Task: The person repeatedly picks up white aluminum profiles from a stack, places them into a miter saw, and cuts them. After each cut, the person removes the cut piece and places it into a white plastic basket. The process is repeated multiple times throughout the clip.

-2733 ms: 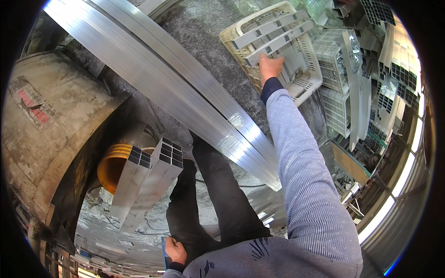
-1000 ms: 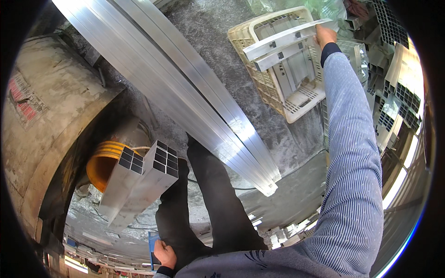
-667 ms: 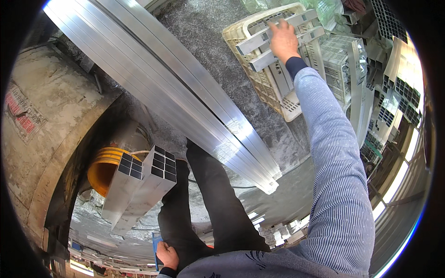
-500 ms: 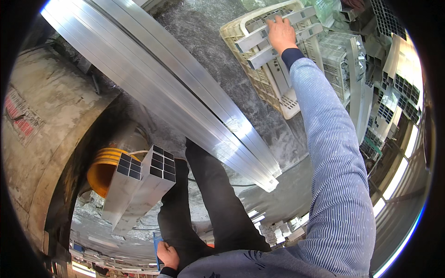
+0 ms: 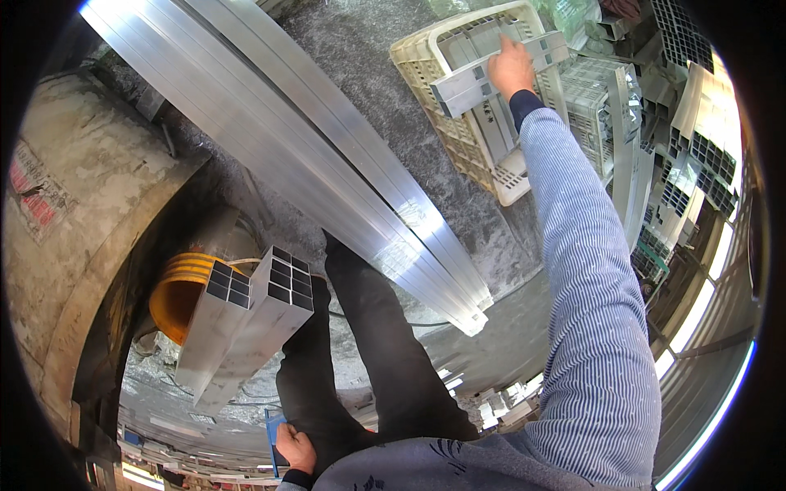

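My right hand (image 5: 513, 69) reaches out to the crate at the upper right. Its fingers are closed over silvery metal bars (image 5: 460, 92) with small dark notches, which lie side by side across the crate's top. Beneath them, the cream plastic crate (image 5: 509, 190) holds more long metal pieces (image 5: 491, 123). Low in the view my left hand (image 5: 295, 448) rests by my thigh with its fingers curled, next to a blue edge (image 5: 272, 434). Whether it holds anything is hidden.
Long shiny aluminium profiles (image 5: 327, 180) run diagonally across the middle. Rectangular tubes (image 5: 237, 327) stand by my knee, beside a yellow bucket (image 5: 176, 295). A large worn cylinder (image 5: 82, 180) fills the left. Stacked tubes (image 5: 712, 155) and another crate (image 5: 589, 102) are at the right.
The two bars lay apart across the crate; now they are close together, shifted toward its near side. My right hand has moved slightly right and nearer with them. My left hand stays in place.
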Motion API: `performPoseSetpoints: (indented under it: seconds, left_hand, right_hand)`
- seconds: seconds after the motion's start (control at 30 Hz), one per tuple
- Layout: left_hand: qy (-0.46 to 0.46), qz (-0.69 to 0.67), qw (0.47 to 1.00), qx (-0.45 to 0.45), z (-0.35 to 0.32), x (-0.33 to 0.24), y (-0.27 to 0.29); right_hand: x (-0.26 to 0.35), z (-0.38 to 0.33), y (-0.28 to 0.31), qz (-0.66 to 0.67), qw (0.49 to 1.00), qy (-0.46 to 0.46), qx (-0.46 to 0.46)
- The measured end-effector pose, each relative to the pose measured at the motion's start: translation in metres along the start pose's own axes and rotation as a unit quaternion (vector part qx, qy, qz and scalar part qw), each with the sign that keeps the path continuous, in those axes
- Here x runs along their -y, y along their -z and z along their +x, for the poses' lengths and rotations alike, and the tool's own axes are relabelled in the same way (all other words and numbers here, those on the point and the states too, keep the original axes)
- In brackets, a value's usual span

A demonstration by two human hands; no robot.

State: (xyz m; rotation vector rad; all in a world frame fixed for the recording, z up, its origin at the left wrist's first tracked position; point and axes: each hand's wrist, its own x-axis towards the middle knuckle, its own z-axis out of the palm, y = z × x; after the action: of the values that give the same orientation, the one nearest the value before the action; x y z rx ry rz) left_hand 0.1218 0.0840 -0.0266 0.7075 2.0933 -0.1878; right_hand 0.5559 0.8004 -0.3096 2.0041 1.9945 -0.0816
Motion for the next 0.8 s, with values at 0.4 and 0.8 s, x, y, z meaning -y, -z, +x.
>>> performPoseSetpoints:
  seconds: [0.4,0.8]
  left_hand:
    - [-0.004,-0.008,1.000,-0.001,0.001,0.013,0.001]
    - [0.019,-0.007,1.000,0.018,0.005,0.013,0.011]
  right_hand:
    - [0.039,-0.018,-0.019,0.385,0.817,-0.419,0.088]
    - [0.057,-0.154,-0.046,0.462,0.844,-0.261,-0.080]
